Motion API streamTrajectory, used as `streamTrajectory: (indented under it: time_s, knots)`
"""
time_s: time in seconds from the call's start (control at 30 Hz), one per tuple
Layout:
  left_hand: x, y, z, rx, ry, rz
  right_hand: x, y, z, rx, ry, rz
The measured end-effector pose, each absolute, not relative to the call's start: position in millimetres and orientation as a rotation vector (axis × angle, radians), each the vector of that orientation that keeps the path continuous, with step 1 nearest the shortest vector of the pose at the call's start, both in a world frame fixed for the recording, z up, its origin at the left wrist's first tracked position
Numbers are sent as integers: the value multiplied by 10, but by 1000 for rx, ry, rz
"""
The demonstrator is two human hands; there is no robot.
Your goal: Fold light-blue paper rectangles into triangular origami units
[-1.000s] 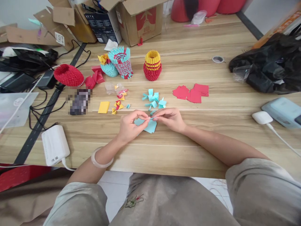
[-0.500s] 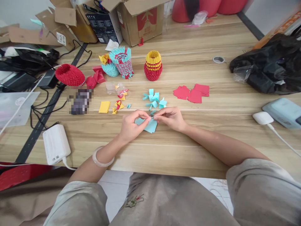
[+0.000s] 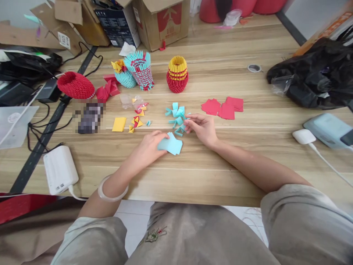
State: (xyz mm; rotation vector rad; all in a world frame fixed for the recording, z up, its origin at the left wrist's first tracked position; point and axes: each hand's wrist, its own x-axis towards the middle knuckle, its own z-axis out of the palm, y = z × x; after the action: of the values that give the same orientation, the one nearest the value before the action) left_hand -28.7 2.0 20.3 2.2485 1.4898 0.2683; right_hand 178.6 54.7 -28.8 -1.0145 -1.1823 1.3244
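Flat light-blue paper sheets (image 3: 174, 144) lie fanned in a small stack before me. My left hand (image 3: 150, 145) is at their left end, thumb and fingers closed around the edges of the sheets. Just beyond sits a loose pile of folded light-blue paper pieces (image 3: 179, 120). At the right side of that pile is my right hand (image 3: 204, 128), its thumb and fingertips pinched on a folded blue piece, partly hidden by the fingers.
Red paper pieces (image 3: 227, 109) lie to the right, yellow paper (image 3: 119, 124) to the left. Behind stand a red-yellow folded-paper vase (image 3: 177, 74), a blue-red one (image 3: 139, 71) and a red one (image 3: 75, 85). A white power bank (image 3: 60, 170) and black bag (image 3: 311, 77) flank the table.
My hands have parted. The right one has moved away from me to the folded pile, and the left one has come down onto the flat sheets. The view has shifted slightly.
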Motion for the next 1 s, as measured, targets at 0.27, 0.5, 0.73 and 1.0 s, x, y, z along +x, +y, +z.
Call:
streamTrajectory:
  time_s: [0.27,0.5,0.73,1.0]
  knots:
    - [-306,52,278,2303,1485,490,1783,513,-289,-946,-1260,1286]
    - [-276,42,242,2363,1414,519,1789,511,-290,-956,-1280,1304]
    - [-259,31,215,2334,1450,495,1788,508,-281,-956,-1291,1308]
    - [-259,29,218,2267,1444,642,1790,497,-277,-967,-1310,1304]
